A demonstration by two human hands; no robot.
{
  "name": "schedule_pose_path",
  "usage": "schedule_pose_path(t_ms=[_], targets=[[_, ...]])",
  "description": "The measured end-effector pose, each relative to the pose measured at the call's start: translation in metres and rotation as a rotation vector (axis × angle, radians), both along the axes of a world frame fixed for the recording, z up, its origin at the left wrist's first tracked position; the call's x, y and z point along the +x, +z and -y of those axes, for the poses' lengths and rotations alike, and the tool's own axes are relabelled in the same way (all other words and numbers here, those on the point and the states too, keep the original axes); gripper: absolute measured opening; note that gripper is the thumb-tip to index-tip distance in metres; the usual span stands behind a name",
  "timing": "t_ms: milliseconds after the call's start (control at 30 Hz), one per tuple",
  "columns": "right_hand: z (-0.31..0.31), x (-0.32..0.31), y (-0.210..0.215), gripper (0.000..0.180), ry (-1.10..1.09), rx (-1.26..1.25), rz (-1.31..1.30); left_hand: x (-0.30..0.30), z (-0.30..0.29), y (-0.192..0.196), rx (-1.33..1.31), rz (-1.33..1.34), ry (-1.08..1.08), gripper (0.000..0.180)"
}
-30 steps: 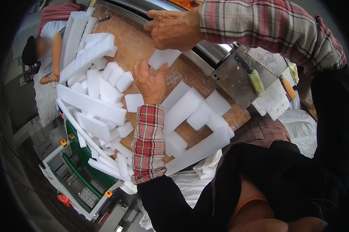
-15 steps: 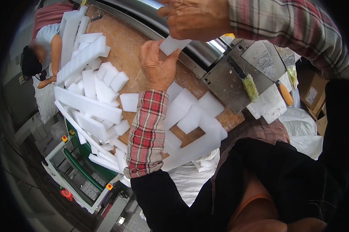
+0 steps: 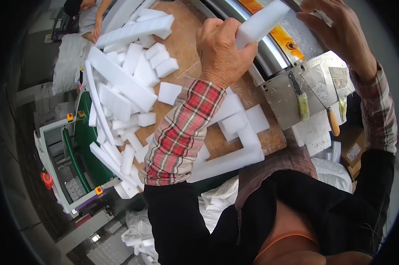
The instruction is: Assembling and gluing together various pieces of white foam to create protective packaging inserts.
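Note:
My left hand (image 3: 224,53) grips a white foam block (image 3: 262,24) by its near end, between thumb and fingers. It holds the block tilted above the shiny metal roller (image 3: 270,55). To the right of the block, my right hand (image 3: 343,37) is raised with thumb and fingers apart, not touching it. Part of that hand is cut off by the upper edge. Below my left forearm, white foam pieces (image 3: 228,108) and an L-shaped foam frame (image 3: 235,160) lie on the brown board (image 3: 277,139).
A heap of foam strips and offcuts (image 3: 124,84) covers the left of the board. A dark-bladed knife (image 3: 300,95) and scrapers (image 3: 333,121) lie on the metal plate at right. A co-worker's hand (image 3: 95,32) is at the far left. A green-bedded machine (image 3: 87,137) stands lower left.
My right hand has moved away from the roller to the right, fingers spreading. My left hand has raised the foam block, now fully visible. The view has shifted too.

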State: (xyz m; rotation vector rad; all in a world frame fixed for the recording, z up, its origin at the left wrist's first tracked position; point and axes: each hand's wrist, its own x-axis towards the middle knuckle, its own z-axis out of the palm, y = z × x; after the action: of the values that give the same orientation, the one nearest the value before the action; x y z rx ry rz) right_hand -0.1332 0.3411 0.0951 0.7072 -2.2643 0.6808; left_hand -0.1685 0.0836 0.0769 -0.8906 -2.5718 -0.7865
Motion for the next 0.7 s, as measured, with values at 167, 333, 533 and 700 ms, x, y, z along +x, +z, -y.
schedule_pose_path(t_ms=[167,333,533,700], targets=[[0.155,0.097,0.005,0.053,0.305,-0.748,0.961,0.098,0.107,0.022,-0.03,-0.515,0.155,0.026],[0.304,0.143,0.003,0.056,0.304,-0.897,1.285,0.204,0.22,-0.005,-0.164,-0.653,0.389,0.027],[0.439,0.135,0.001,0.038,0.521,-0.651,1.185,0.261,0.315,-0.023,-0.03,-0.474,0.648,0.029],[0.496,0.103,0.014,0.033,0.709,-0.258,0.971,0.306,0.39,-0.072,0.48,-0.261,1.021,0.037]])
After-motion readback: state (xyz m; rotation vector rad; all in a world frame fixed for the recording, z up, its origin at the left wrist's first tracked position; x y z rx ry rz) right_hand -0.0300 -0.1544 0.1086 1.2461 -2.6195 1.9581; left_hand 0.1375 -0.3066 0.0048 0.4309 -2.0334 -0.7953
